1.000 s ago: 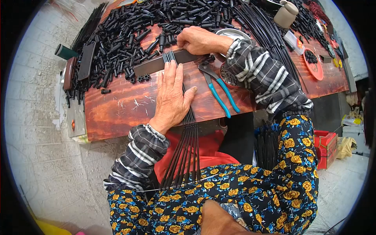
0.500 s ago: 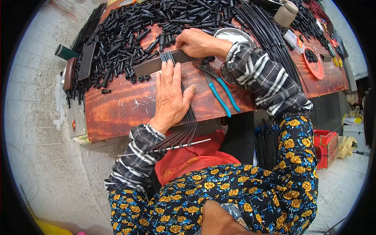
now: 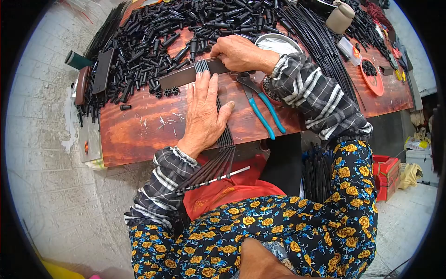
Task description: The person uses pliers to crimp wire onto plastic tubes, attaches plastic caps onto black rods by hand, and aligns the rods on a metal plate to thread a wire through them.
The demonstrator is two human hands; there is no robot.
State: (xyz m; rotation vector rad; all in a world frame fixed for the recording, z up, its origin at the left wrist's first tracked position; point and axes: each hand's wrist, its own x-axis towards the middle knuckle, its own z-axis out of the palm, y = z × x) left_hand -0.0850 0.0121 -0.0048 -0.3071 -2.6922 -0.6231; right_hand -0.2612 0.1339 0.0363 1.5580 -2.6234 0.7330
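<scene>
My left hand [image 3: 204,114] lies flat on a row of thin dark rods [image 3: 225,138], its fingers stretched out toward their pale grey ends. These rods run off the table's front edge and fan out to a thin white stick [image 3: 239,171] strung with small black pieces. Across the rods, just beyond my fingertips, lies a flat dark bar [image 3: 183,74]. My right hand [image 3: 240,53] is curled over the bar's right part, fingers bent at its upper edge; the fingertips are partly hidden. Blue-handled pliers [image 3: 260,109] rest beside my hands.
Many black tubular parts [image 3: 144,51] are heaped on the wooden table [image 3: 139,135]. A round dish [image 3: 278,42] stands behind my right wrist. Long black rods [image 3: 320,46] lie to the right, near an orange tray [image 3: 373,83] of small black pieces.
The white stick below the table edge has tilted more, and the small black pieces on it have bunched toward the left. Both hands stay nearly where they were.
</scene>
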